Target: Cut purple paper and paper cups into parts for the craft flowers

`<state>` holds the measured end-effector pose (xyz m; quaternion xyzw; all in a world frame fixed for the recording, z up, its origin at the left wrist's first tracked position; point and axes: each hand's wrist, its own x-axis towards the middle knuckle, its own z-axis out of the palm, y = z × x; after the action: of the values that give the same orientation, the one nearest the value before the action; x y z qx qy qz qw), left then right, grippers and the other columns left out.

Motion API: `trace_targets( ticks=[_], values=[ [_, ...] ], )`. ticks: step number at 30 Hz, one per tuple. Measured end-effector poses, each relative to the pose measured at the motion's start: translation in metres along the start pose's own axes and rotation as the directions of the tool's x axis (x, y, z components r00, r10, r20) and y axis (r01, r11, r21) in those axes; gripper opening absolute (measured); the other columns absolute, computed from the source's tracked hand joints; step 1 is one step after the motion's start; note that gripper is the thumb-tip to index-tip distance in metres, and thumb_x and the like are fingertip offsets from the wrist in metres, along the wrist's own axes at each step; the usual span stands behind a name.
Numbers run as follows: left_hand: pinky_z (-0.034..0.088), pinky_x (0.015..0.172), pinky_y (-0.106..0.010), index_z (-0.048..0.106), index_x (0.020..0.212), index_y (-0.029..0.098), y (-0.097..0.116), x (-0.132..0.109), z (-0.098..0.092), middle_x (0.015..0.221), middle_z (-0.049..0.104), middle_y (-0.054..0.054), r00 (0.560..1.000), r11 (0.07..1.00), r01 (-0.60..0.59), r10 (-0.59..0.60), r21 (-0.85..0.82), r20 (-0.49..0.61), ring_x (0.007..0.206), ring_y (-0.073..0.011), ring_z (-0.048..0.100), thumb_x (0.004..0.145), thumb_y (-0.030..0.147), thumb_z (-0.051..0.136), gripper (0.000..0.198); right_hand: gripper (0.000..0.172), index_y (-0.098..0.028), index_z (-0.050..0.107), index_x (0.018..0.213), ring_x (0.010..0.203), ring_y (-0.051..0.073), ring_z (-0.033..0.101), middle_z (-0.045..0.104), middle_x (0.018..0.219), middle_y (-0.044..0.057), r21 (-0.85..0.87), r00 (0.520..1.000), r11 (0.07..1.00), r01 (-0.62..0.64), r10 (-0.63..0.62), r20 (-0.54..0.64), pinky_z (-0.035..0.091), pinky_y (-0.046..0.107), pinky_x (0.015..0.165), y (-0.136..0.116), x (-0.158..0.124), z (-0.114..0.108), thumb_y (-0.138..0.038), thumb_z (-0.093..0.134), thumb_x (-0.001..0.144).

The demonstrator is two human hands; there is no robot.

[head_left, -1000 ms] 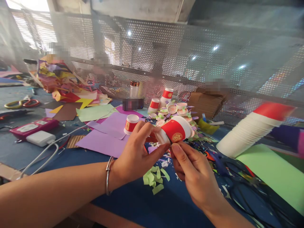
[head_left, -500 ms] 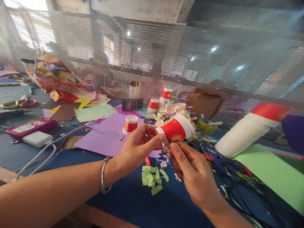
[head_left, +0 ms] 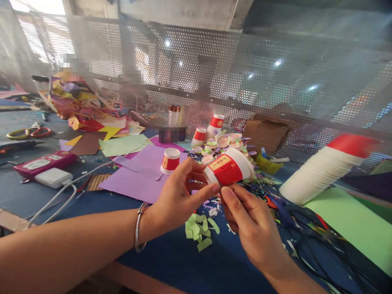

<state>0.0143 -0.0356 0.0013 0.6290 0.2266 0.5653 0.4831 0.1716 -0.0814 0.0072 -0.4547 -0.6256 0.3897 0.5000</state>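
A red-and-white paper cup point(head_left: 227, 168) lies tilted on its side in the air, its narrow end toward my left hand point(head_left: 180, 190). My left fingers and thumb are closed round that end. Just under the cup, my right hand point(head_left: 249, 216) has thumb and forefinger pressed together, close against its side. Whatever sits in that pinch is hidden. Beyond my left hand, another red-banded paper cup point(head_left: 170, 161) stands upside down on purple paper point(head_left: 128, 185). Small green paper strips point(head_left: 199, 230) lie on the blue table below my hands.
A tilted stack of white paper cups point(head_left: 312, 173) stands at right, by green paper point(head_left: 352, 224) and black cables point(head_left: 309, 253). Behind are decorated cups point(head_left: 222, 141) and cardboard point(head_left: 269, 132). A magenta device point(head_left: 45, 165), white cable and scissors point(head_left: 30, 132) lie at left.
The held cup has turned about its length, so the yellow part of its label now shows and the round gold emblem is out of sight. Both hands stay near the same place.
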Motion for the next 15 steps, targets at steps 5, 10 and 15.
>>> trace_targets(
  ticks=[5, 10, 15],
  values=[
    [0.059, 0.080, -0.036, 0.058, 0.098, 0.019, -0.0020, -0.0038, -0.0051, 0.101, 0.057, -0.008, 0.984, 0.931, -0.172, 0.179, 0.322, 0.007, 0.093, -0.0194, 0.059, 0.084, 0.028, 0.072, 0.022, 0.039, -0.022, 0.048, 0.071, 0.047, 0.009, 0.019, 0.027, 0.059, -0.007, -0.025, 1.000, 1.000, -0.003, 0.003, 0.006, 0.016, 0.027, 0.042, 0.0012, -0.0008, -0.0002, -0.051, 0.052, 0.097],
    [0.057, 0.084, -0.036, 0.059, 0.104, 0.019, -0.0017, -0.0042, -0.0057, 0.104, 0.055, -0.007, 0.964, 0.885, -0.252, 0.264, 0.392, 0.023, 0.098, -0.0198, 0.057, 0.083, 0.026, 0.074, 0.026, 0.040, -0.022, 0.047, 0.071, 0.048, 0.009, 0.022, 0.027, 0.059, -0.008, -0.015, 0.999, 0.999, 0.034, -0.034, 0.003, 0.017, 0.026, 0.043, 0.0006, -0.0019, -0.0017, -0.050, 0.052, 0.097],
    [0.056, 0.072, -0.027, 0.048, 0.117, 0.017, 0.0033, 0.0008, -0.0001, 0.110, 0.062, -0.009, 0.997, 0.997, 0.071, -0.071, -0.033, -0.015, 0.090, -0.0152, 0.063, 0.084, 0.037, 0.073, 0.045, 0.038, -0.022, 0.048, 0.072, 0.046, 0.008, 0.021, 0.026, 0.056, -0.008, -0.019, 0.997, 0.997, 0.071, -0.071, 0.012, 0.017, 0.026, 0.043, -0.0025, -0.0006, -0.0039, -0.049, 0.052, 0.098]
  ],
)
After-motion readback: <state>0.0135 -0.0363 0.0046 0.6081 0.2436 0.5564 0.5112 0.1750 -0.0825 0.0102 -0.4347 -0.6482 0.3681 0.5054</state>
